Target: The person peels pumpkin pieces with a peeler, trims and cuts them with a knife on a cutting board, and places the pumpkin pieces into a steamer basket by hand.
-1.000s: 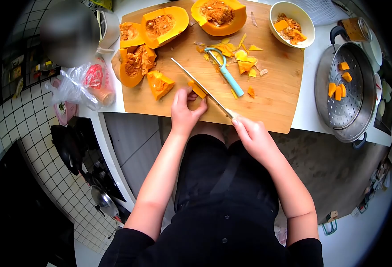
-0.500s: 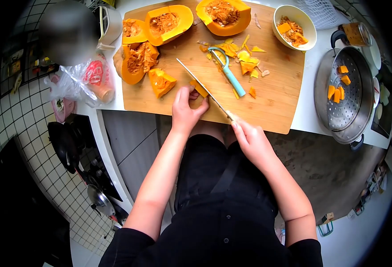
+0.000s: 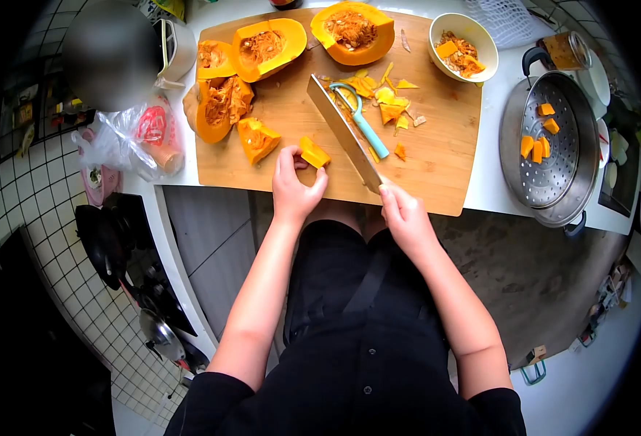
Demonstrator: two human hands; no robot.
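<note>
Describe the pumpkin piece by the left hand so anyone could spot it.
Find the wooden cutting board. Near its front edge, between the left hand and knife blade, is a small orange block. Unlike the larger, pulpy wedge to its left, its visible faces look smooth.

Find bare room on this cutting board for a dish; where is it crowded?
On the cutting board, the widest bare patch lies between the scraps and the right edge, in front of the bowl. A smaller one lies at the left front corner, beside the pumpkin wedge. Pumpkin chunks crowd the back left; knife, peeler and scraps, the middle.
</note>
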